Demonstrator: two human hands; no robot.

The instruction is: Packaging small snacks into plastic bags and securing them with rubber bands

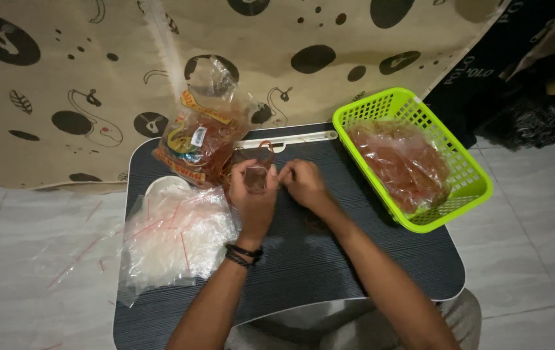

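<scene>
Firstly, a lime green basket [472, 185] with a grid wall is seen at the right edge of the dark lap desk [316, 259]; it is filled with small clear packets [404, 162] of a reddish-brown content, laid one over another. At the left side of the desk a loose heap of clear plastic bags [173, 236] with thin red lines is placed, and behind it the rim of a small white bowl [164, 186] is partly shown; what is inside the bowl cannot be told. Between the two hands, near the far middle of the desk, a small clear bag [256, 174] is held upright; it is transparent, slightly crumpled, with a brownish tint inside, and its exact content is too dim to tell. The left hand [251, 198], with dark bands on the wrist, is closed around this bag from below, the fingers curled on its sides. The right hand [303, 183] is just beside it, with the fingers bent and pinched together at the bag's upper edge. Behind the hands a large clear package [199, 139] is leaned, tilted, with a knotted top; yellow and red printed bands and a round coloured label are seen on its front. A brown paper [96, 84] with black spots and bird drawings is hung behind the desk.
</scene>
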